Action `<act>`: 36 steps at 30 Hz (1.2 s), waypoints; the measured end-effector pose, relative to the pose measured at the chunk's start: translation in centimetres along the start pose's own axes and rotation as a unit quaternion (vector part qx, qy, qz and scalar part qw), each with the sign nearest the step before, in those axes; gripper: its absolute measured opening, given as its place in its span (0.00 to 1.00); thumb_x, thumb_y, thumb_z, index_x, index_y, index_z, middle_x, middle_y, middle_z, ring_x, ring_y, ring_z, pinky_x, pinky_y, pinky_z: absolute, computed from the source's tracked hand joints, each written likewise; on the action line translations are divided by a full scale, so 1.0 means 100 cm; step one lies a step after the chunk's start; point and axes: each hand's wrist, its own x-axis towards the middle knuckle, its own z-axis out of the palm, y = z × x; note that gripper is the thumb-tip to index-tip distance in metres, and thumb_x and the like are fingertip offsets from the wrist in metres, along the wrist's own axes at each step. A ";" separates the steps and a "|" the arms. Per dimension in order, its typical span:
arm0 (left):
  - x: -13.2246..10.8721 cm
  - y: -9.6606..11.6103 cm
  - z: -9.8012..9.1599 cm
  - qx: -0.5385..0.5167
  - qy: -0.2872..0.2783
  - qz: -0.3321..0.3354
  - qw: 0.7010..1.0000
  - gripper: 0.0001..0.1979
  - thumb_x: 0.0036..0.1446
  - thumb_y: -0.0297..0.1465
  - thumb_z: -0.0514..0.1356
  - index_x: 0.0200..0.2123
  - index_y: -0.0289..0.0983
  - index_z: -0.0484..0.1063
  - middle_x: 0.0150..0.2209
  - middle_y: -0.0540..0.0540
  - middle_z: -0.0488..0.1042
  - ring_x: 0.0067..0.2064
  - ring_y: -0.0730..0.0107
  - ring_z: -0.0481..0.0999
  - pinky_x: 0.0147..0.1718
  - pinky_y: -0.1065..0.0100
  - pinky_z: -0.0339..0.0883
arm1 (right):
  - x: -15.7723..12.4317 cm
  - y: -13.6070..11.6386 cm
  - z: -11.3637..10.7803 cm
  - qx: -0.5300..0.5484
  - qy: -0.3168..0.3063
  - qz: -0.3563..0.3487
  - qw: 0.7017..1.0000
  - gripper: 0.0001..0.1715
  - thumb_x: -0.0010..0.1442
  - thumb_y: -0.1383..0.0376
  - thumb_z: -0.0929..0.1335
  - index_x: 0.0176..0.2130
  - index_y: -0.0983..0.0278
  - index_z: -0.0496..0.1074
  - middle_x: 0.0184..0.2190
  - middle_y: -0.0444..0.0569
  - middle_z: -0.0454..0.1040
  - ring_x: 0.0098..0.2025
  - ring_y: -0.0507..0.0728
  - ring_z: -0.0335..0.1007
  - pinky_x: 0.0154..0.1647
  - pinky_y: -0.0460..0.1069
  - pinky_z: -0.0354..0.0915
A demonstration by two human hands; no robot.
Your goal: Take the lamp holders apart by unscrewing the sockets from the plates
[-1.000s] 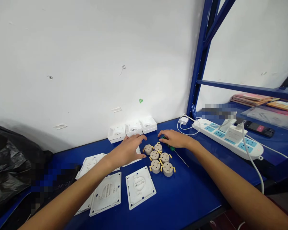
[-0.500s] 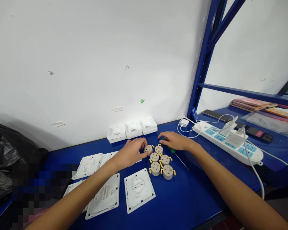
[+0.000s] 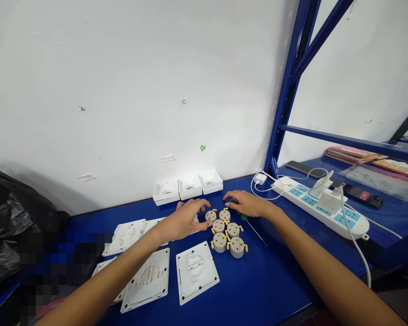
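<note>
My left hand [image 3: 185, 219], fingers apart, hovers at the left edge of a cluster of round beige ceramic discs with yellow bent metal tabs. Its thumb is close to the rear left disc [image 3: 211, 216] and its grip is open. My right hand [image 3: 246, 203] rests over the green handle of a screwdriver [image 3: 244, 218], fingers loosely curved and spread, behind the rear right disc [image 3: 225, 214]. Part of the handle is hidden under it. The screwdriver's shaft lies on the table, pointing towards me. The front right disc [image 3: 237, 247] stands nearest to me.
Several white square plastic plates [image 3: 197, 271] lie on the blue table [image 3: 251, 290] at left, partly under my left arm. White square boxes [image 3: 190, 185] line the wall. A power strip [image 3: 321, 206] with plugs and cables lies right, beside a blue frame post [image 3: 282, 99].
My left thumb and fingers have opened and drawn slightly away from the rear left disc. My right hand stays by the screwdriver. The camera view has shifted slightly.
</note>
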 end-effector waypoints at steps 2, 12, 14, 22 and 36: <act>0.000 -0.004 0.001 0.001 -0.005 0.006 1.000 0.21 0.61 0.43 0.67 0.55 0.43 0.72 0.51 0.44 0.78 0.53 0.51 0.76 0.56 0.51 0.62 | 0.001 0.001 0.001 0.000 0.001 0.001 1.000 0.17 0.72 0.60 0.67 0.55 0.62 0.77 0.43 0.54 0.81 0.46 0.62 0.76 0.50 0.55 0.69; 0.005 -0.006 0.015 0.030 0.042 0.012 0.999 0.07 0.66 0.36 0.64 0.44 0.41 0.72 0.45 0.47 0.77 0.51 0.50 0.74 0.58 0.46 0.57 | 0.003 0.004 0.003 0.002 0.008 -0.003 1.000 0.15 0.72 0.61 0.68 0.55 0.61 0.77 0.42 0.53 0.81 0.44 0.61 0.76 0.49 0.54 0.69; 0.003 -0.007 0.015 0.034 0.048 0.011 0.998 0.09 0.65 0.36 0.65 0.46 0.41 0.72 0.46 0.46 0.77 0.52 0.49 0.74 0.57 0.46 0.57 | 0.004 0.005 0.004 0.003 0.008 -0.004 1.000 0.15 0.72 0.61 0.68 0.54 0.61 0.77 0.42 0.53 0.81 0.44 0.62 0.76 0.50 0.54 0.69; 0.003 -0.007 0.017 0.029 0.044 0.017 0.998 0.06 0.71 0.32 0.59 0.50 0.42 0.71 0.48 0.45 0.77 0.53 0.51 0.74 0.55 0.45 0.61 | 0.004 0.005 0.003 0.004 0.005 -0.005 1.000 0.16 0.72 0.61 0.67 0.55 0.61 0.77 0.43 0.53 0.81 0.44 0.62 0.76 0.49 0.54 0.69; -0.032 0.008 0.018 0.058 0.107 0.035 0.992 0.19 0.75 0.32 0.53 0.65 0.43 0.61 0.60 0.40 0.70 0.63 0.46 0.68 0.63 0.39 0.58 | 0.004 0.010 0.005 0.015 0.003 -0.008 1.000 0.18 0.72 0.59 0.66 0.57 0.61 0.76 0.42 0.52 0.80 0.42 0.61 0.76 0.48 0.55 0.69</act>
